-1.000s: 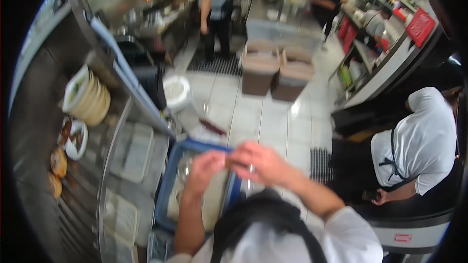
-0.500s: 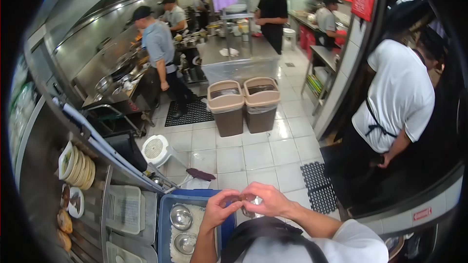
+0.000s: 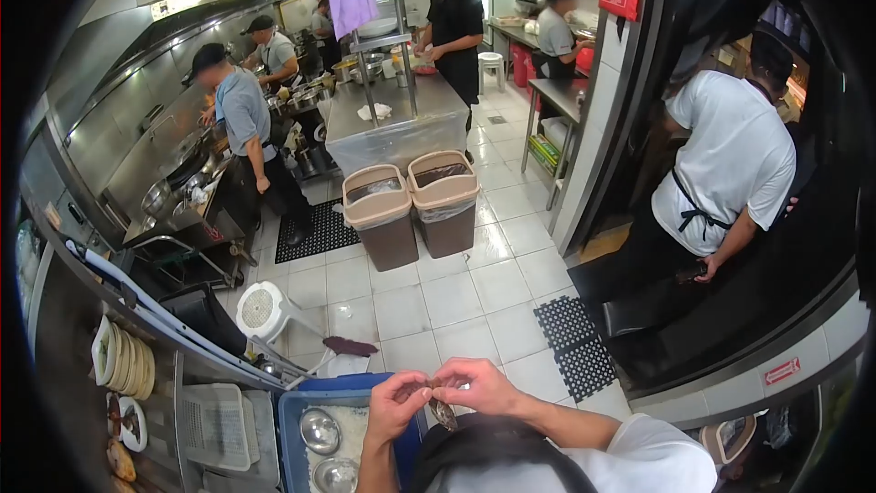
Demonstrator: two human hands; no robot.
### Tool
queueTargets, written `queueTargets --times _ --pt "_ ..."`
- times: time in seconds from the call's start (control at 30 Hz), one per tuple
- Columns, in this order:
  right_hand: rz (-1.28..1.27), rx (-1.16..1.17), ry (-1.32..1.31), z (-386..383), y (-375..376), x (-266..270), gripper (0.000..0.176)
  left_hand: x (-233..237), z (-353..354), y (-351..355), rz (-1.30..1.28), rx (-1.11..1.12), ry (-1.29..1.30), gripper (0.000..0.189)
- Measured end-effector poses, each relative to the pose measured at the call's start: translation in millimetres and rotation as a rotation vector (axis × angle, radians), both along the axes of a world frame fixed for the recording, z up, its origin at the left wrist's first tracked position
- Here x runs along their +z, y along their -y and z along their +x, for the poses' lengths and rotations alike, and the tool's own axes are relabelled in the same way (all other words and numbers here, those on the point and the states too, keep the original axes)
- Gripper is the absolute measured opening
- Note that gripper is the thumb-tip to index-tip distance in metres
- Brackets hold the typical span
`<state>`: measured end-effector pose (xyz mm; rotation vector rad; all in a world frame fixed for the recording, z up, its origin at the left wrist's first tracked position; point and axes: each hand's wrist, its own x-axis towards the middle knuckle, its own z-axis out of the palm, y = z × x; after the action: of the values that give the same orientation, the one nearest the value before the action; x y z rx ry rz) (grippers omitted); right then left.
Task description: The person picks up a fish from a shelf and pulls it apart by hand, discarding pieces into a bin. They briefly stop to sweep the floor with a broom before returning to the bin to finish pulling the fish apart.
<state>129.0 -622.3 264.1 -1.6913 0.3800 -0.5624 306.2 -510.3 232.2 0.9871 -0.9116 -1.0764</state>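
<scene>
My left hand [image 3: 394,403] and my right hand [image 3: 476,385] meet in front of my chest, fingertips pinched together on a small dark object [image 3: 442,407] that hangs between them. What the object is cannot be told. Just below my left hand stands a blue tub [image 3: 290,420] holding white rice and two round metal bowls [image 3: 320,431].
Two brown bins [image 3: 415,208] stand mid-floor before a steel counter [image 3: 388,123]. A person in a white shirt and apron [image 3: 725,173] stands right. Cooks work at the left range. A white stool [image 3: 260,310], stacked plates [image 3: 123,361] and black floor mats [image 3: 577,345] lie nearby.
The view has tilted up from the tub and floor toward the kitchen. My hands stay pinched together on the small object and now sit lower in the frame.
</scene>
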Motion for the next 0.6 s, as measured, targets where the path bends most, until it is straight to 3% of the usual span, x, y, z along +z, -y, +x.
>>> queueTargets --times 0.1,0.3,0.37,0.47,0.6 --pt "0.183 -0.028 0.034 2.2 -6.9 -9.5 0.023 0.0 0.1 -2.8 0.023 -0.001 0.020 0.022" --pt "0.191 -0.052 0.099 11.8 -11.3 -13.6 0.023 -2.2 10.5 0.0 0.024 -0.008 0.037 0.022" --pt "0.134 -0.086 0.122 15.4 -8.9 -12.2 0.022 -1.7 13.3 1.8 0.014 -0.009 0.028 0.024" --pt "-0.039 -0.235 0.132 20.6 -0.1 -15.2 0.021 0.0 13.2 4.0 0.052 0.183 0.031 0.039" --pt "0.297 -0.284 0.183 18.4 11.0 -2.8 0.026 1.5 17.1 5.7 0.007 0.106 -0.008 0.041"
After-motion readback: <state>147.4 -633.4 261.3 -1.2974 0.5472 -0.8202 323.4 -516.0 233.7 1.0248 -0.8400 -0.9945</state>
